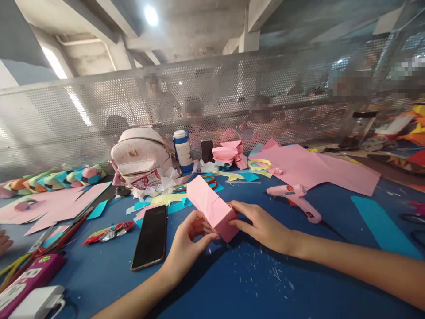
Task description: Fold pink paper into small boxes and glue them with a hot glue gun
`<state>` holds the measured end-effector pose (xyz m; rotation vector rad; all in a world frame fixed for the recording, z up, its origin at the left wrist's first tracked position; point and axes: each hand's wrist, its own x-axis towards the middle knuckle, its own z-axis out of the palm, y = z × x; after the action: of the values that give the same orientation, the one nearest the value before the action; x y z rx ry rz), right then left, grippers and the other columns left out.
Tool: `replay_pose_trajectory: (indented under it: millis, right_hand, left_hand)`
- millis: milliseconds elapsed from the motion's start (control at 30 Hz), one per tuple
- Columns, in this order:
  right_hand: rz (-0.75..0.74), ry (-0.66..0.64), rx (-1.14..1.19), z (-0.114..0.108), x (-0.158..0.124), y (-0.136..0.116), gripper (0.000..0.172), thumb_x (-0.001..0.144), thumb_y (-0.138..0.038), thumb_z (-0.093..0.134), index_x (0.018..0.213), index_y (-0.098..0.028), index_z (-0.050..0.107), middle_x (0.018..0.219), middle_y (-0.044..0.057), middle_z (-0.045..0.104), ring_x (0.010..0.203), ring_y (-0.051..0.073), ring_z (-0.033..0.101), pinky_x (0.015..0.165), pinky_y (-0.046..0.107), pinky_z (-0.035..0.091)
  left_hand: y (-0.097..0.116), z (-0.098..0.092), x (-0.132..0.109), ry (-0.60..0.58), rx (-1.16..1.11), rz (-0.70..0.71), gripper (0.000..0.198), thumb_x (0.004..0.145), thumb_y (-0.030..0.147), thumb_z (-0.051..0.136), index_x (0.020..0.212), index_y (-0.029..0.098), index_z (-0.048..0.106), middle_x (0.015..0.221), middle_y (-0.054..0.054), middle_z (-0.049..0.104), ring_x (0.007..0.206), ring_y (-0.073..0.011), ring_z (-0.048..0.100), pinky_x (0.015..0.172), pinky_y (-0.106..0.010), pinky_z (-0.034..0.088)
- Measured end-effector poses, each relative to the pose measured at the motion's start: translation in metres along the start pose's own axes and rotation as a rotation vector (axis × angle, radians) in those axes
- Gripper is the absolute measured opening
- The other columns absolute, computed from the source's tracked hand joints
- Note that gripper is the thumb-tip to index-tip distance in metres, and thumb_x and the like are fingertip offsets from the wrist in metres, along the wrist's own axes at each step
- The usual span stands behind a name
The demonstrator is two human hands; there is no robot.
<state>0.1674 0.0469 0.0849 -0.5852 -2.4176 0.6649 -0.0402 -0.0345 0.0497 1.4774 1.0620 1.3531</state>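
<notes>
A pink paper box [212, 208], long and folded with straight creases, is held tilted just above the blue table. My left hand [192, 237] grips its lower left edge, thumb in front and fingers curled beneath. At its right end my right hand [255, 221] pinches a corner between thumb and fingers. To the right rests a pink glue gun [297, 199] with its cord trailing off. Left of my left hand a black phone [151, 237] lies flat, dark screen up.
Behind stand a white backpack [142, 150], a bottle [183, 150] and an upright phone [207, 151]. Pink card sheets [318, 166] cover the back right. At left lie scissors [43, 237], a snack wrapper [109, 232] and a purple power strip [36, 281]. Another person's hand [5, 243] shows at the left edge.
</notes>
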Motion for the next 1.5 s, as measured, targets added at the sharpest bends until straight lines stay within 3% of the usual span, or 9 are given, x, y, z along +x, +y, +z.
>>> replay_pose_trajectory:
  millis: [100,200,333,600,800,1000,1133,1367,1500]
  right_hand:
    - [-0.019,0.004,0.108,0.003,-0.002,0.0,0.024,0.102,-0.029,0.042,0.116,-0.019,0.059,0.111,0.008,0.068,0.1,0.019,0.064,0.085,0.031,0.052]
    - [-0.054,-0.009,0.162,0.004,-0.002,-0.001,0.032,0.104,-0.027,0.036,0.13,-0.022,0.055,0.127,0.008,0.062,0.115,0.018,0.059,0.098,0.034,0.048]
    - [-0.102,-0.011,0.15,0.005,-0.003,0.001,0.037,0.104,-0.023,0.037,0.138,-0.025,0.052,0.134,0.008,0.057,0.125,0.017,0.051,0.106,0.037,0.042]
    - [-0.14,0.163,0.153,0.006,-0.006,0.011,0.027,0.097,-0.021,0.056,0.12,-0.026,0.069,0.105,0.005,0.068,0.097,0.015,0.061,0.088,0.03,0.05]
    - [-0.182,0.219,0.145,0.006,-0.002,0.008,0.022,0.091,-0.021,0.065,0.112,-0.025,0.073,0.101,0.003,0.075,0.09,0.017,0.064,0.082,0.031,0.05]
    - [-0.114,0.207,0.203,0.005,-0.002,0.002,0.01,0.089,-0.024,0.069,0.092,-0.022,0.078,0.094,0.003,0.076,0.09,0.018,0.066,0.082,0.031,0.052]
    - [-0.126,0.207,0.187,0.006,-0.003,-0.001,0.01,0.088,-0.022,0.07,0.094,-0.021,0.078,0.094,0.004,0.077,0.091,0.018,0.067,0.086,0.033,0.052]
    - [-0.171,0.202,0.139,0.005,-0.005,-0.003,0.011,0.09,-0.021,0.066,0.095,-0.02,0.076,0.095,0.005,0.076,0.089,0.018,0.067,0.082,0.033,0.052]
    - [-0.213,0.191,0.098,0.005,-0.005,-0.002,0.017,0.091,-0.019,0.065,0.106,-0.019,0.074,0.098,0.005,0.075,0.089,0.016,0.066,0.081,0.032,0.051]
  left_hand:
    - [0.0,-0.001,-0.002,-0.028,0.026,-0.025,0.027,0.085,0.039,0.069,0.097,0.014,0.066,0.086,-0.007,0.074,0.078,-0.0189,0.071,0.075,-0.031,0.058]
    - [-0.001,-0.002,-0.004,-0.057,0.085,-0.063,0.027,0.087,0.039,0.065,0.092,0.013,0.072,0.083,-0.007,0.076,0.076,-0.02,0.07,0.072,-0.029,0.056]
    - [0.0,-0.001,-0.006,-0.062,0.119,-0.075,0.027,0.079,0.036,0.074,0.093,0.013,0.076,0.084,-0.006,0.077,0.077,-0.0219,0.072,0.072,-0.028,0.056]
    - [0.003,0.001,-0.005,-0.055,0.083,-0.108,0.033,0.076,0.038,0.076,0.099,0.013,0.076,0.096,-0.008,0.078,0.083,-0.025,0.074,0.075,-0.03,0.057]
    - [0.001,0.0,-0.005,-0.017,0.164,-0.179,0.031,0.076,0.042,0.074,0.082,0.012,0.077,0.075,-0.008,0.077,0.066,-0.02,0.069,0.059,-0.023,0.05]
    - [-0.005,-0.003,-0.004,-0.011,0.153,-0.172,0.033,0.079,0.045,0.072,0.08,0.013,0.077,0.073,-0.008,0.077,0.062,-0.0179,0.067,0.059,-0.023,0.051]
    - [-0.007,-0.005,-0.004,-0.016,0.151,-0.156,0.032,0.081,0.045,0.07,0.083,0.014,0.078,0.073,-0.007,0.077,0.063,-0.0185,0.068,0.06,-0.023,0.051]
    - [-0.003,-0.003,-0.005,-0.033,0.374,-0.085,0.037,0.086,0.045,0.064,0.072,0.014,0.078,0.068,-0.004,0.076,0.059,-0.0174,0.066,0.058,-0.021,0.047]
    - [-0.003,-0.004,-0.008,-0.048,0.448,-0.03,0.036,0.088,0.042,0.064,0.07,0.015,0.077,0.066,-0.002,0.075,0.06,-0.0165,0.067,0.058,-0.02,0.046]
